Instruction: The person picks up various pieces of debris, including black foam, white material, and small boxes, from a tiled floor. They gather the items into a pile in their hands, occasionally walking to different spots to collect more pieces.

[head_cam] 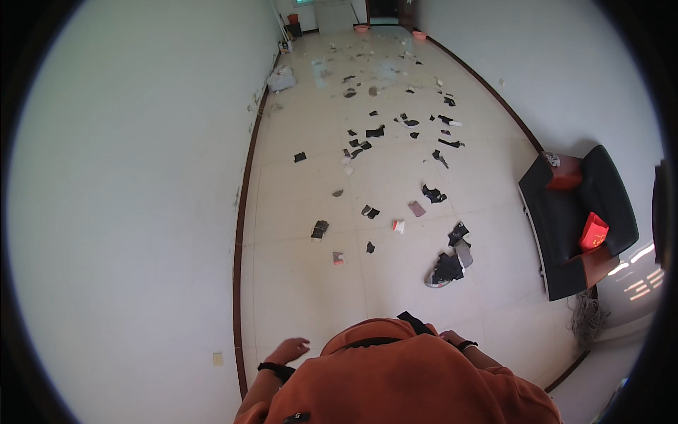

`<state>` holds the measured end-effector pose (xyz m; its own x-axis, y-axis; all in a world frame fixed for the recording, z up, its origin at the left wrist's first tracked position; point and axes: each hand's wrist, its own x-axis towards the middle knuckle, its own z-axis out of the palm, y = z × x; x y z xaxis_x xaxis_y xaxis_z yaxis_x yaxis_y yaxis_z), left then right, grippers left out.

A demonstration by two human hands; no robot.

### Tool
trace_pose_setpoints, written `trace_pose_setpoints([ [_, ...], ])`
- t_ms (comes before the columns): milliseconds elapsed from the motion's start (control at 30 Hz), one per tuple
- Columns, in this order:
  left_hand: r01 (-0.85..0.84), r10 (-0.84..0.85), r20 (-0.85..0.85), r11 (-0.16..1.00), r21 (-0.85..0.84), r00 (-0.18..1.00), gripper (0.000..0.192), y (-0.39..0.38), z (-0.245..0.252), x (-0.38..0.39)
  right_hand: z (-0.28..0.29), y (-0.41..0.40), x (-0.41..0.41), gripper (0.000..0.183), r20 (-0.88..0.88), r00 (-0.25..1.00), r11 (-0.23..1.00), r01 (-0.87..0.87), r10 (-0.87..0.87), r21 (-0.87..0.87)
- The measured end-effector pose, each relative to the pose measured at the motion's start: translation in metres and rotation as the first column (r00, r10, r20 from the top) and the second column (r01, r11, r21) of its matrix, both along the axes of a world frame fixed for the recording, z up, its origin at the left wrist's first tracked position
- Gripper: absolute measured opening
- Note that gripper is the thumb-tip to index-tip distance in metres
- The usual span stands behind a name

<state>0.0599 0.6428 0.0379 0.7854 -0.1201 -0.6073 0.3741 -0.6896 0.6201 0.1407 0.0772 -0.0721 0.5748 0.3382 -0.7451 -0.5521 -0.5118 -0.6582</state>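
Observation:
My left hand (292, 350) is held out low at the left of my orange shirt, with its fingers apart and nothing in it. At the right of my waist is my right hand (452, 337), partly hidden by the shirt; a black strap or cloth (416, 323) lies beside it, and whether the hand grips it is unclear. On the tiled floor before me lies a pile of black and grey scraps (448, 267). Farther off are a dark scrap (319, 230), a small red and grey piece (338, 258), a white and red cup-like piece (399, 227) and a pinkish rectangular piece (417, 209).
A black and red-brown armchair (564, 222) with a red bag (594, 232) stands at the right wall, near a tangle of grey string (588, 318). A whitish plastic bag (281, 78) sits by the left wall. Several scraps and pink basins (361, 29) lie farther away.

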Motion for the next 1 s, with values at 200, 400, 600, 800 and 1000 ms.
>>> trace_pose_setpoints([
  [200,-0.212,0.177,0.512,0.977,0.009,0.841,0.025,-0.027,0.152,0.11,-0.045,-0.034,0.015,0.021,0.367,0.61,0.665,-0.376,0.702,-0.645],
  [400,-0.122,0.18,0.846,0.983,-0.137,0.502,0.016,-0.053,0.291,0.139,-0.007,-0.022,0.012,0.033,0.216,0.78,0.674,-0.324,0.587,-0.664],
  [600,0.004,-0.031,0.988,1.0,0.03,0.152,0.021,-0.073,0.391,0.136,-0.009,-0.007,0.018,0.033,0.201,0.866,0.731,-0.237,0.457,-0.64],
  [800,0.134,-0.403,0.869,0.881,0.453,-0.286,0.021,-0.108,0.463,0.131,-0.024,0.003,0.031,0.033,0.222,0.879,0.75,-0.201,0.422,-0.63],
  [1000,0.231,-0.371,0.803,0.825,0.515,-0.466,0.019,-0.146,0.481,0.135,-0.027,0.018,0.041,0.033,0.233,0.867,0.748,-0.21,0.44,-0.63],
])
